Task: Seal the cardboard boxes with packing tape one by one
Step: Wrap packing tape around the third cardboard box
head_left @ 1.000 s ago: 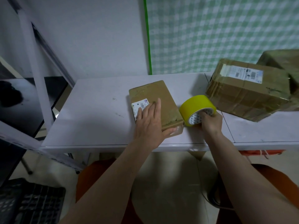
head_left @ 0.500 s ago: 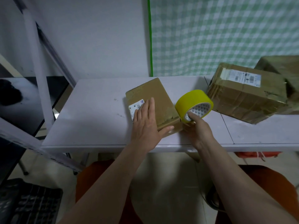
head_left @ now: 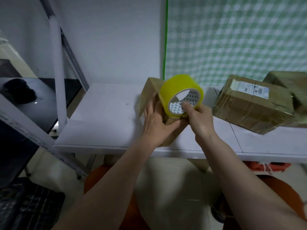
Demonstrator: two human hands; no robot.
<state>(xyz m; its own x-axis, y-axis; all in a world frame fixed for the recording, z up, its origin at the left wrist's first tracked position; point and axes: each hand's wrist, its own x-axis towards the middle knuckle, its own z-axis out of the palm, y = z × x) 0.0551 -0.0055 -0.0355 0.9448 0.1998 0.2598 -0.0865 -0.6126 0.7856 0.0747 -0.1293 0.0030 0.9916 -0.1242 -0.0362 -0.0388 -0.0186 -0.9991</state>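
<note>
Small cardboard box [head_left: 150, 90] tipped up off the white worktop [head_left: 106, 117], near the front edge and about midway along it, far end raised toward the wall. Left hand [head_left: 155, 120] wrapped round the box's near end: fingers laid close together up its left face, thumb hooked under the near lower corner. Right hand [head_left: 198, 118] gripping the yellow tape roll [head_left: 181, 95], forefinger pushed into the core, remaining fingers curled below the roll against the box's near end. Roll pressed against the right side of the box, core opening facing the camera.

Bare worktop to the left of the box, stretching to the left edge and to the back edge at the wall. A narrow strip of bare surface between the hands and the front edge. On the right, a seam in the worktop, then a large taped box with a label [head_left: 252, 103] lying tilted toward the right back corner, well apart from the hands. Behind it, touching, another brown box [head_left: 289, 82], partly cut off by the picture's edge.

Count: three boxes, one tape roll, two hands.

White shelf upright [head_left: 57, 72] just off the worktop's left edge. Green checked cloth [head_left: 232, 39] hanging behind the right half.
</note>
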